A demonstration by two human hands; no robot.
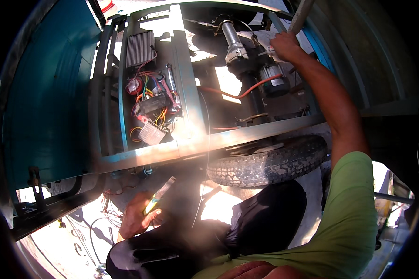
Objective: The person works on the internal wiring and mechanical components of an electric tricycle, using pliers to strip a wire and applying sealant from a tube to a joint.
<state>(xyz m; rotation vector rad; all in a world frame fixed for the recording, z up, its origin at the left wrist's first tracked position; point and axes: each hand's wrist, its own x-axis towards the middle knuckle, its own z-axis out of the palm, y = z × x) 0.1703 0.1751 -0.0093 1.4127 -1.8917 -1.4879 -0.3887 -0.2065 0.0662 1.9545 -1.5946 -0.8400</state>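
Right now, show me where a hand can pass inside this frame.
Open gap between the grey upright rail and the motor, crossed only by an orange cable. Crowded: the wiring bay left of the rail, and round the right hand.

Location: a vehicle repair workshop, worked partly in open sunlight. The vehicle is a small electric one with its body opened. Evidence: an exposed grey steel chassis frame [191,144] beside teal body panels [46,93]; a finned controller box [140,48] above a bundle of coloured wiring [151,95] in the left bay; a drive motor [275,80] with an orange cable [228,95] in the right bay; a worn tyre [267,160] below the frame's lower edge; loose wires [86,232] on the sunlit ground.
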